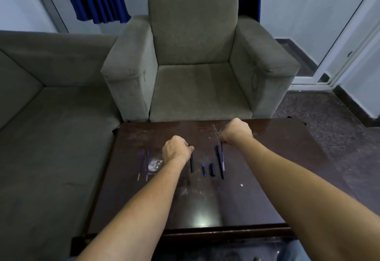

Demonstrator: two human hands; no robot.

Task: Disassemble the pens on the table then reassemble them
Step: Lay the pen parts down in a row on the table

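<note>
Pen parts lie in a row on the dark wooden table [257, 188]. My left hand [175, 151] is curled over the top end of a black pen barrel [191, 163], fingertips touching it. My right hand [236, 132] is closed at the top end of a blue refill [222, 158], which lies beside a long black pen barrel [219, 162]. Between the hands lie a short blue-tipped piece [203, 170] and a black cap [212, 169]. Two blue refills [144, 163] lie at the left of the table.
A grey armchair [195, 59] stands right behind the table's far edge. A grey sofa [41, 117] runs along the table's left side. A white smudge [153, 165] marks the table near the left refills. Dark speckled floor lies to the right.
</note>
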